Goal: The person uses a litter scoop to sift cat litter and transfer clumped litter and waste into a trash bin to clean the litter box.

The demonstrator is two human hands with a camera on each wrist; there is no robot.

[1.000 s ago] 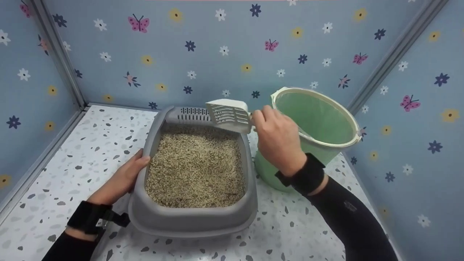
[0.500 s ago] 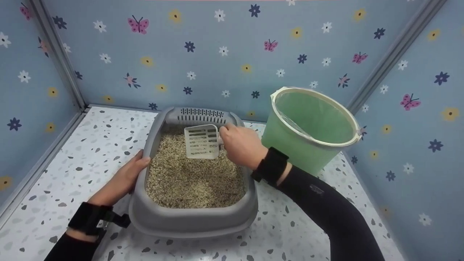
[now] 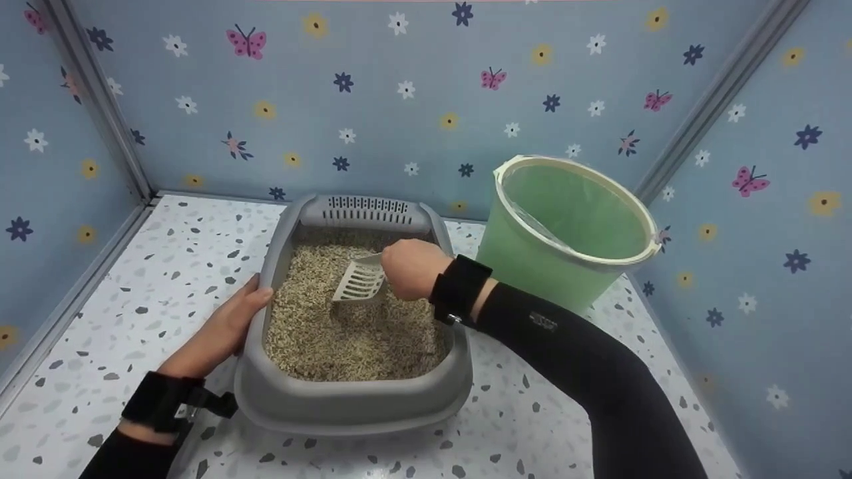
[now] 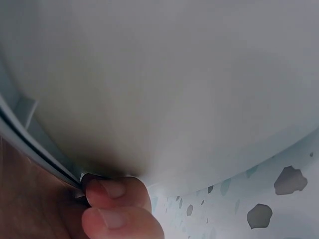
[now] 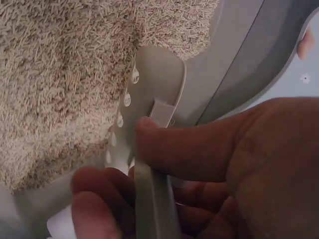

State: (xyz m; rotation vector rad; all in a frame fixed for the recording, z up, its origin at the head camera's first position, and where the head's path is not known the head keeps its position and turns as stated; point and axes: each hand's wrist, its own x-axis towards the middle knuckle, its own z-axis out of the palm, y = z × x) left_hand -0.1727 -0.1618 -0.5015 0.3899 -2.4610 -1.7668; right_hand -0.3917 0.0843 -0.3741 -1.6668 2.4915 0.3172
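A grey litter box (image 3: 346,402) holds pellet litter (image 3: 373,346), its surface uneven in the middle. My right hand (image 3: 416,269) grips the handle of a pale slotted litter scoop (image 3: 361,279), tilted with its front edge at the litter. In the right wrist view my thumb lies along the scoop handle (image 5: 152,199) and the fingers curl round it. My left hand (image 3: 229,326) holds the box's left rim, thumb on top. In the left wrist view its fingertips (image 4: 122,219) curl beneath the rim, beside the box's outer wall (image 4: 174,89).
A green bucket (image 3: 532,266) with a cream rim and a clear liner stands to the right of the box. Flower-patterned blue panels (image 3: 399,53) close in the back and both sides. The floor (image 3: 146,266) is white with grey specks.
The right hand has brought the scoop from beside the bucket left and down into the box, tilting it to the litter. The left hand stays on the rim.
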